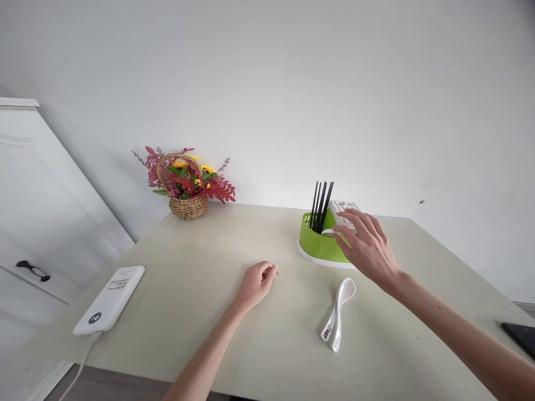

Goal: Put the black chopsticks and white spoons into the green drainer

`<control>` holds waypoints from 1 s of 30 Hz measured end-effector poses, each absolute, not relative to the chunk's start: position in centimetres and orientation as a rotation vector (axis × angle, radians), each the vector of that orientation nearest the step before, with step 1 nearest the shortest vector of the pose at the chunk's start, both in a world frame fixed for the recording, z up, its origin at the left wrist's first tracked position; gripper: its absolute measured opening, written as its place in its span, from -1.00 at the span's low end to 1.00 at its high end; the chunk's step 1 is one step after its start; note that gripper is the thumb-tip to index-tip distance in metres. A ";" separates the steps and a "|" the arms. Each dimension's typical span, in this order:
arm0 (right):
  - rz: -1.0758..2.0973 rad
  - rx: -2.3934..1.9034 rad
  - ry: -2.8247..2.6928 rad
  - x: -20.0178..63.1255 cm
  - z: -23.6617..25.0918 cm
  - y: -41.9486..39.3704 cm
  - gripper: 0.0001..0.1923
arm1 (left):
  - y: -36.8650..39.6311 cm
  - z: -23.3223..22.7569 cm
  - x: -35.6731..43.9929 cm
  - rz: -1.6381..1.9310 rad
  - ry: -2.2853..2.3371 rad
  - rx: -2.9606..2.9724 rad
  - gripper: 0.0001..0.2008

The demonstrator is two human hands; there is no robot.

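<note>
My right hand (pixel 368 245) reaches over the green utensil caddy (pixel 320 245), thumb and index finger closed on a white spoon (pixel 329 233) at its rim; the rest of that spoon is hidden. Several black chopsticks (pixel 321 206) stand upright in the caddy's left part. Behind my fingers is the caddy's white section (pixel 345 206) with round holes. Two white spoons (pixel 339 312) lie crossed on the table, in front of the caddy. Resting on the tabletop left of them, my left hand (pixel 257 284) is loosely curled, with nothing visible in it.
A wicker basket (pixel 188 208) of red and yellow flowers stands at the back left by the wall. On the left edge lies a white power bank (pixel 109 301) with a cable (pixel 81 362). A dark flat object (pixel 520 337) sits at far right. A white cabinet (pixel 54 211) adjoins the table (pixel 200 334).
</note>
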State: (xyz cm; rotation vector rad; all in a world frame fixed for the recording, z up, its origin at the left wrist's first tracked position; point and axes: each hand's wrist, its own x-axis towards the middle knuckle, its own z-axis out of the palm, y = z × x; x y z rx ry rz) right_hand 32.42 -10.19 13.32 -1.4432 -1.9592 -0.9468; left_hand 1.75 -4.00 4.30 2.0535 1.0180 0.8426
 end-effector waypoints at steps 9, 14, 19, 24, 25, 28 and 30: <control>-0.932 -1.438 -1.960 32.3 13.0 -10.2 -0.82 | -4.2 4.6 1.7 0.829 1.051 2.037 -0.54; -0.909 -1.506 -1.972 32.0 13.4 -10.2 -0.82 | -4.3 4.7 1.8 0.838 1.078 2.033 -0.57; -0.864 -1.541 -1.971 31.8 14.1 -12.2 -0.66 | -4.5 5.0 1.8 0.841 1.090 2.041 -0.58; -0.765 -1.550 -1.856 33.1 12.7 -16.2 -0.61 | -4.5 5.0 1.9 0.831 1.092 2.054 -0.58; -0.717 -1.599 -1.809 33.5 11.9 -16.9 -0.63 | -4.4 5.0 1.9 0.832 1.092 2.057 -0.58; -0.364 -1.801 -1.669 34.6 8.6 -18.6 -0.64 | -4.4 5.0 1.9 0.834 1.086 2.068 -0.60; 0.036 -1.909 -1.582 35.1 6.3 -19.1 -0.59 | -4.4 4.9 1.9 0.831 1.090 2.074 -0.61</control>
